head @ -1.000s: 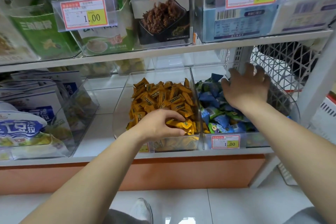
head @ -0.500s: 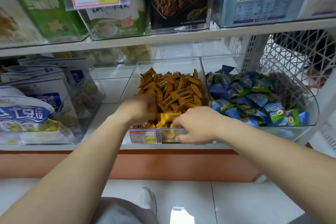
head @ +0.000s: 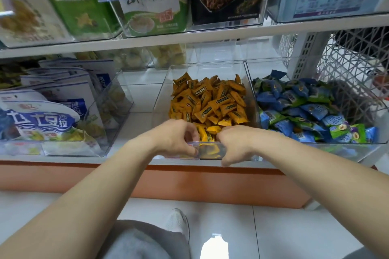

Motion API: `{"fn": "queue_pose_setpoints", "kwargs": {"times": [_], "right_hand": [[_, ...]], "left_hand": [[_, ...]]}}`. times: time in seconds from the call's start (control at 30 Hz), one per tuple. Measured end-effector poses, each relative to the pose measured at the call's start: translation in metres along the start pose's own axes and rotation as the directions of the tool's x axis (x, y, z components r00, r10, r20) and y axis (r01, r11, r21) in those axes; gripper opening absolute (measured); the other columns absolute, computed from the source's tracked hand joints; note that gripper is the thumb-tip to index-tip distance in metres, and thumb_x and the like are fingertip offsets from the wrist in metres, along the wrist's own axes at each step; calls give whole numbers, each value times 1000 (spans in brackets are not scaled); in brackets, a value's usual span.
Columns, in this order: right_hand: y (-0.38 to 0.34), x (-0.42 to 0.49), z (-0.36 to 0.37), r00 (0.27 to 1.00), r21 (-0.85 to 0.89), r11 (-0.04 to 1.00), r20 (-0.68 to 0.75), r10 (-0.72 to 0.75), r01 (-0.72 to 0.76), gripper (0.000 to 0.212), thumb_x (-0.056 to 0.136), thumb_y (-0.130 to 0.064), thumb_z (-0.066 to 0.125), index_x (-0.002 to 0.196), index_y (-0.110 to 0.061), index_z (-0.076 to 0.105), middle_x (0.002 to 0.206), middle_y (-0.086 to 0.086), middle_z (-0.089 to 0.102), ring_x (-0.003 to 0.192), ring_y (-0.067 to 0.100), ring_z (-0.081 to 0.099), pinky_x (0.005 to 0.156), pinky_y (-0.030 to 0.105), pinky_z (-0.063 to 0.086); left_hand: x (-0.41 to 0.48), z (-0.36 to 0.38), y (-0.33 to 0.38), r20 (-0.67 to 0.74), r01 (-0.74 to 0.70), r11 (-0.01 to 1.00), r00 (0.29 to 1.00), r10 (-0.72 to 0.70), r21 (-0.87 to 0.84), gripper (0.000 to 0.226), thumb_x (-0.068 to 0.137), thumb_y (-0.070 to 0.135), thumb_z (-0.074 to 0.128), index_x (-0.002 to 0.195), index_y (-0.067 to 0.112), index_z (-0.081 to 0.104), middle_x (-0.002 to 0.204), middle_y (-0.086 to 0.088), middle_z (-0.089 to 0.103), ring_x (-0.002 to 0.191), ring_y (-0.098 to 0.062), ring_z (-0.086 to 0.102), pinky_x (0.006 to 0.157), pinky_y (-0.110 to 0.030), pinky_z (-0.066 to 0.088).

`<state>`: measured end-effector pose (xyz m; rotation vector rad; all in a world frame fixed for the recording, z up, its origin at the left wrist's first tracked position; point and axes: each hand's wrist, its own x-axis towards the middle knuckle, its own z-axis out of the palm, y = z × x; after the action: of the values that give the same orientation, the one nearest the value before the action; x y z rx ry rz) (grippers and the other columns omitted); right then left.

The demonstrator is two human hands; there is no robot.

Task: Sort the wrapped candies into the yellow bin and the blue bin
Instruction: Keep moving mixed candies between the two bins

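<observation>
Shelf; yellow candies between hands

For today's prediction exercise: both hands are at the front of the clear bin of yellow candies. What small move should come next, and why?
Probably lift the hands clear and check the candies under them. The left hand and right hand are curled over the front of the yellow bin, hiding some yellow candies, while the blue candies lie apart in the blue bin.
</observation>
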<state>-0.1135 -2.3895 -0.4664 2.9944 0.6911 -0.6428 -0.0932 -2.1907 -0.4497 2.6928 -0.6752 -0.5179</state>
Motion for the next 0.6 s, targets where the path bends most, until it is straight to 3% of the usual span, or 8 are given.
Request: {"fn": "queue_pose_setpoints", "kwargs": {"times": [0.17, 0.27, 0.37, 0.5, 0.6], "right_hand": [[1, 5, 2, 995, 71, 997, 95, 35, -42, 44, 78, -51, 76, 98, -13, 64, 79, -3, 59, 68, 13, 56, 51, 26, 41], [1, 8, -2, 988, 89, 994, 149, 43, -57, 45, 79, -48, 76, 103, -13, 63, 81, -4, 57, 69, 12, 55, 52, 25, 41], [0, 12, -2, 991, 67, 997, 129, 29, -37, 43, 79, -46, 77, 99, -10, 65, 78, -4, 57, 66, 12, 53, 51, 25, 39], [2, 14, -3, 992, 140, 988, 121, 42, -58, 55, 75, -50, 79, 111, -12, 61, 94, -1, 61, 79, 16, 57, 62, 28, 48], [2, 14, 0, 996, 113, 992, 64, 56, -63, 51, 74, -54, 77, 104, -15, 62, 87, -3, 59, 75, 15, 55, 58, 28, 44]], "left_hand": [[4, 13, -6, -67, 10, 973, 998, 6, 233, 40, 67, 52, 75, 96, 33, 55, 86, 13, 62, 80, -13, 58, 59, -27, 43], [8, 20, -9, -25, 32, 967, 999, -27, 252, 72, 63, 57, 75, 120, 27, 42, 98, 9, 59, 85, -19, 57, 68, -32, 46], [9, 22, -11, -11, 30, 969, 1000, -28, 243, 90, 60, 60, 78, 130, 27, 31, 103, 7, 54, 87, -22, 53, 71, -32, 43], [14, 19, -13, 0, 51, 981, 999, -52, 189, 86, 58, 61, 81, 125, 27, 38, 108, 12, 54, 92, -17, 56, 76, -33, 49], [20, 18, -12, 13, 80, 979, 996, -84, 185, 74, 55, 61, 83, 108, 29, 41, 93, 9, 57, 80, -14, 56, 63, -32, 45]]}}
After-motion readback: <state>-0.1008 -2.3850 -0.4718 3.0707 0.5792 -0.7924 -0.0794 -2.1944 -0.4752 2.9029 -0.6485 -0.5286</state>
